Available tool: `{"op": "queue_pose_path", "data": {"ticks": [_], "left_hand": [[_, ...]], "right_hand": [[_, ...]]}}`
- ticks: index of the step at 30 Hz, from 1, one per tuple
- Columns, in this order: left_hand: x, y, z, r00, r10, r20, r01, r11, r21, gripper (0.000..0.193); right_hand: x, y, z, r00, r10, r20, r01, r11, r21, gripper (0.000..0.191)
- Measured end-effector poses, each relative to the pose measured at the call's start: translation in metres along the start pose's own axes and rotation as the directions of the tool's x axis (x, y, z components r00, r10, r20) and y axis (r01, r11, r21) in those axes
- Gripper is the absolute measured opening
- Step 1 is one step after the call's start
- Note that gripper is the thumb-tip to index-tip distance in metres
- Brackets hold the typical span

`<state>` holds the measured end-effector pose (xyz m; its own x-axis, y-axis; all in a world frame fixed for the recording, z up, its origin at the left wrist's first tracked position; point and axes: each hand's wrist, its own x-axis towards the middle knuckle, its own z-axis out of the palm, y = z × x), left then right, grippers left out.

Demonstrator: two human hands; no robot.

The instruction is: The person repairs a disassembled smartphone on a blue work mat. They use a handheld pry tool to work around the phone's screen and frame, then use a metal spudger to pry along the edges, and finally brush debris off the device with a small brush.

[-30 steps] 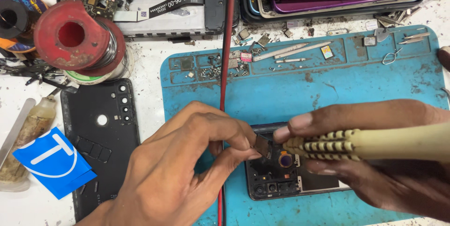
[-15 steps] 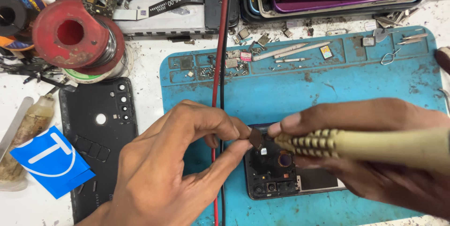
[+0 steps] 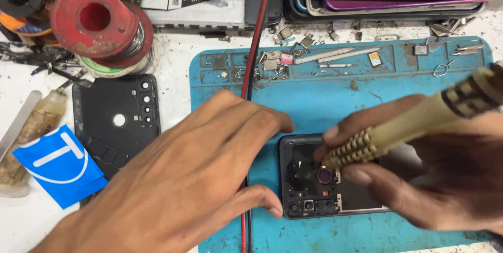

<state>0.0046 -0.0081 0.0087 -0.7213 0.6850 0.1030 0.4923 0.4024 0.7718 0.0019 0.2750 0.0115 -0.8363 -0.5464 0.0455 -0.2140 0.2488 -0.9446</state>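
Blue mat [image 3: 335, 88], opened black phone [image 3: 314, 190], screwdriver [image 3: 398, 130]

2 hands: left hand [image 3: 199, 179], right hand [image 3: 435, 179]. 1 screwdriver [image 3: 414, 122]. 1 opened phone [image 3: 325, 185], 1 back cover [image 3: 115, 122], 1 blue mat [image 3: 340, 85], 1 red spool [image 3: 97, 22].

Both hands are bare: the left hand [image 3: 194, 179] and right hand [image 3: 440, 179] show no gloves, rings or sleeves.

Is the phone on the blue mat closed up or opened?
Opened: the phone lies with its back cover off, inner parts exposed, while the right hand holds a screwdriver over it.
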Motion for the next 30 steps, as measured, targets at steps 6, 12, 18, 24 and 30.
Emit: {"op": "queue_pose_path", "data": {"ticks": [6, 12, 18, 24, 30], "left_hand": [[0.001, 0.000, -0.007, 0.997, 0.070, 0.017, -0.071, 0.995, 0.065, 0.050], [-0.001, -0.002, -0.003, 0.997, 0.077, 0.002, -0.077, 0.995, 0.066, 0.048], [-0.002, -0.002, -0.004, 0.997, 0.073, -0.001, -0.073, 0.996, 0.056, 0.047], [0.000, 0.000, -0.005, 0.997, 0.082, -0.011, -0.082, 0.994, 0.068, 0.046], [-0.001, -0.001, -0.010, 0.998, 0.046, -0.042, -0.038, 0.982, 0.186, 0.043]], "right_hand": [[-0.014, 0.002, 0.008, 0.994, 0.015, 0.110, -0.015, 1.000, 0.000, 0.022], [-0.024, -0.001, 0.008, 0.977, 0.153, 0.152, -0.133, 0.982, -0.134, 0.021], [-0.027, -0.004, 0.012, 0.984, 0.146, 0.102, -0.133, 0.983, -0.131, 0.020], [-0.032, -0.007, 0.008, 0.982, 0.134, 0.130, -0.101, 0.968, -0.228, 0.019], [0.006, -0.032, 0.010, 0.937, -0.068, 0.342, 0.126, 0.980, -0.151, 0.037]]}}
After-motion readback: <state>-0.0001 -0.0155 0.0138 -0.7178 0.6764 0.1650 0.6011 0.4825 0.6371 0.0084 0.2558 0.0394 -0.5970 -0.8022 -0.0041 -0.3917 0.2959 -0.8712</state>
